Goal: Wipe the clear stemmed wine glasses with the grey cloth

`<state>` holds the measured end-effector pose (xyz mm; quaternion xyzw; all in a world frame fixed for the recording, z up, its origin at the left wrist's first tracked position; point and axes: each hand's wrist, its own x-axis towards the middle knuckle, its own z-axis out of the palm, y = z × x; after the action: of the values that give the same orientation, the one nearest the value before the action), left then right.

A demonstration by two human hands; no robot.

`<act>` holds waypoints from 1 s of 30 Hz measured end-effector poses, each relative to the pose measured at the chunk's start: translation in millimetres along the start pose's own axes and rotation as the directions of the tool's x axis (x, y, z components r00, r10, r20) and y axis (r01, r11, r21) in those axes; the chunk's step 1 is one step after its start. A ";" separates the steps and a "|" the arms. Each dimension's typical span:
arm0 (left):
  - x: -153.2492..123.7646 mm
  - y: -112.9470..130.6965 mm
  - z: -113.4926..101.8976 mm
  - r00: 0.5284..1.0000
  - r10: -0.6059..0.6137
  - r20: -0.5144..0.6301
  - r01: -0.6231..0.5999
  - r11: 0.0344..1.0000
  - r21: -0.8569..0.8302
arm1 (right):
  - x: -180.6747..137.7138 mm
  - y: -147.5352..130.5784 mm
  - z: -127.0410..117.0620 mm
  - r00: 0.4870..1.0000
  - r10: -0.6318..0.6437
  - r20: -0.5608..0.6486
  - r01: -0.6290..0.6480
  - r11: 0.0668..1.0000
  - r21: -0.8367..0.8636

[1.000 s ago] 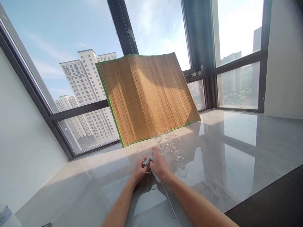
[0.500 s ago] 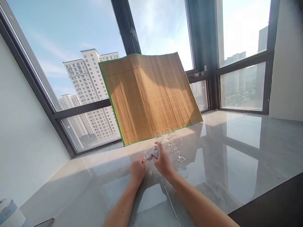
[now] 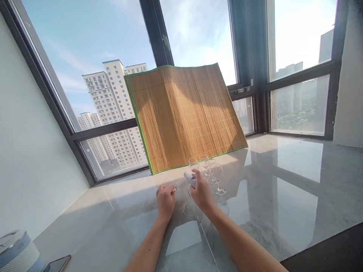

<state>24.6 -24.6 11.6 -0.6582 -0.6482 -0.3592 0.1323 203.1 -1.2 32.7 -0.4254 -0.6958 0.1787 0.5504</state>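
My left hand (image 3: 166,200) is closed around the stem end of a clear wine glass (image 3: 181,185), which lies tilted with its bowl toward the right. A grey cloth (image 3: 189,179) is gripped in my right hand (image 3: 200,192), close beside that bowl. Just beyond my right hand several more stemmed glasses stand upright in a cluster, the nearest glass (image 3: 217,173) showing its round foot on the stone surface. Part of the farther glass (image 3: 194,163) is hidden behind my right fingers.
A bamboo mat (image 3: 187,117) with green edging leans against the window behind the glasses. On the glossy stone ledge (image 3: 107,230), a blue and white lidded cup (image 3: 21,253) and a phone (image 3: 58,263) sit at the lower left.
My right hand with the cloth has drawn away from the glass bowl, which now shows more. The glass has tipped lower in my left hand. The view has shifted slightly.
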 end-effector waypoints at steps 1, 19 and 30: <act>-0.2 -0.3 -1.2 1.000 0.005 -0.003 -0.005 1.000 0.005 | 0.0 0.0 -0.7 1.000 0.009 0.030 -0.007 0.999 -0.039; 3.2 -2.5 -4.9 0.996 0.093 0.004 -0.093 0.994 0.057 | 6.3 8.5 -0.4 0.919 0.244 0.310 -0.350 0.867 0.355; 4.5 -3.4 -3.0 0.990 0.141 0.014 -0.138 0.983 -0.124 | 8.8 3.0 -18.7 0.821 0.273 0.501 -0.559 0.562 0.610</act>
<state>20.0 -22.6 15.7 -0.7129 -0.5787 -0.3808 0.1089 221.1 3.3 42.1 -0.2824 -0.5262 0.6423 0.4805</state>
